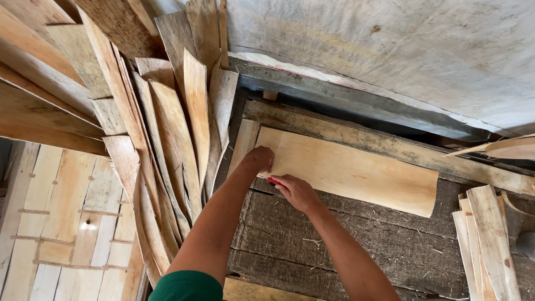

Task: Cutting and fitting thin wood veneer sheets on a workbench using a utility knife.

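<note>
A pale veneer sheet point(356, 170) lies flat on a dark, rough wooden table point(312, 234), its right end curling up a little. My left hand point(259, 159) presses down on the sheet's left end with fingers curled. My right hand point(295, 190) sits at the sheet's near edge and grips a small red tool point(273, 180), of which only the tip shows. A narrower veneer strip point(243, 142) lies under the sheet's left end.
A tall heap of curved veneer strips point(167, 128) leans at the left of the table. Flat veneer pieces point(67, 212) cover the floor at the lower left. A stack of narrow strips point(485, 239) lies at the right. A grey wall point(401, 50) runs behind.
</note>
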